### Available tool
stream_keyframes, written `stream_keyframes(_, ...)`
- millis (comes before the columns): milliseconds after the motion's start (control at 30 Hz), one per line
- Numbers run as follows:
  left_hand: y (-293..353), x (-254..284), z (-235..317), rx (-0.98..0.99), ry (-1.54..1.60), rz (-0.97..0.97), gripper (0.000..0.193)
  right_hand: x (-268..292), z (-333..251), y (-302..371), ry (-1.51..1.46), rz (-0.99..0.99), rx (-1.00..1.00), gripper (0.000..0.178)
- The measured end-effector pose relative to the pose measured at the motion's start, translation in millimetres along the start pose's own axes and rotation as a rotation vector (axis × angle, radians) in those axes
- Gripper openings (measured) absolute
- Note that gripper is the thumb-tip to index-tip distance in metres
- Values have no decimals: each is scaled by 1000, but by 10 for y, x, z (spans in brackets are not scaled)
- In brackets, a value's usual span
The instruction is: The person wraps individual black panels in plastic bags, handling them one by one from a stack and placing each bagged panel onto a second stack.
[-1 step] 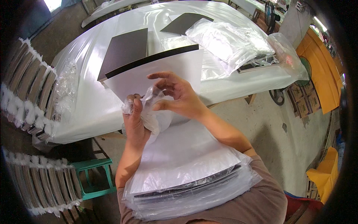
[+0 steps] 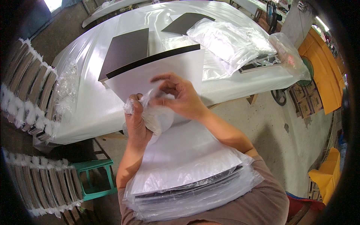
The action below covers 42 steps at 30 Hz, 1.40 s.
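Note:
Crumpled clear plastic film is bunched in my left hand, whose thumb presses over it. My right hand hovers at the film's right side, slightly blurred, its fingers bent and apart from the thumb. Whether its thumb touches the film cannot be made out. Behind both hands, a white sheet with a black band along its top edge leans over the table's near edge. Against my body rests a stack of plastic-wrapped flat pieces, white on top with dark layers at the near edge.
A dark board and another dark board lie on the plastic-covered table. Clear plastic bags are heaped at its right. Bundled stacks stand at left, above a green stool. A yellow-orange panel stands at right.
My right hand has shifted slightly toward the film, its fingertips now closer to it. My left hand and the wrapped stack stay nearly in place.

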<state>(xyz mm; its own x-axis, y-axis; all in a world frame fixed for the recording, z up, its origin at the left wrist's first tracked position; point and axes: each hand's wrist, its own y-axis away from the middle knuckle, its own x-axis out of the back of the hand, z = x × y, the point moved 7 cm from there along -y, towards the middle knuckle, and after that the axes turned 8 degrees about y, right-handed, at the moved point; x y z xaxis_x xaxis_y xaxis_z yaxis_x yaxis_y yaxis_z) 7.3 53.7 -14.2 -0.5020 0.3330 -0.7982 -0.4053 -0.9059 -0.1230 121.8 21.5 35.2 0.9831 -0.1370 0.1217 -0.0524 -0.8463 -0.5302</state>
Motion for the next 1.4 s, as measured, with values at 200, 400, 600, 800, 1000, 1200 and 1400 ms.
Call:
stream_keyframes(200,37,24,104,-81,-90,39,31,253,167,56,44,281,-202,13)
stream_keyframes(400,13,-50,84,-52,-46,-44,27,142,-30,-21,-94,133,-59,30)
stream_keyframes(600,31,24,60,-70,-33,-46,23,190,-81,-118,2,20,-90,22)
stream_keyframes(800,119,1312,1144,-357,-345,535,21,930,12,41,111,251,-172,23)
stream_keyframes(1000,502,1223,2088,-811,-1373,842,39,1012,132,198,151,265,-269,12)
stream_keyframes(1200,30,-486,430,-454,-1079,-267,39,541,83,118,137,276,-264,10)
stream_keyframes(1400,-66,-380,-28,-132,-730,-193,10,321,93,85,0,155,-116,18)
